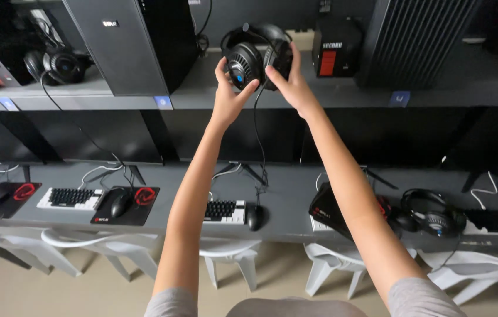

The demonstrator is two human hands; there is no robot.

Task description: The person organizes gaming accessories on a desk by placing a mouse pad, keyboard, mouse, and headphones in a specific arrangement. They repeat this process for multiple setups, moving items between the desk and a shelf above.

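Note:
Both my arms reach up to the grey upper shelf [343,97]. Between my hands is a black headset [249,56] with round ear cups and a small blue spot. My left hand [227,94] grips its left ear cup, thumb and fingers around it. My right hand [291,82] holds the right ear cup from the other side. The headset's black cable [257,138] hangs straight down to the desk below, ending near a black mouse [254,216] beside a white keyboard [224,211].
Black computer towers [137,44] [419,41] flank the headset on the shelf, with a small black box [334,50] to its right. Other headsets [61,64] [434,214], keyboards and mouse pads [127,205] line the desk [287,188]. White plastic chairs [228,255] stand below.

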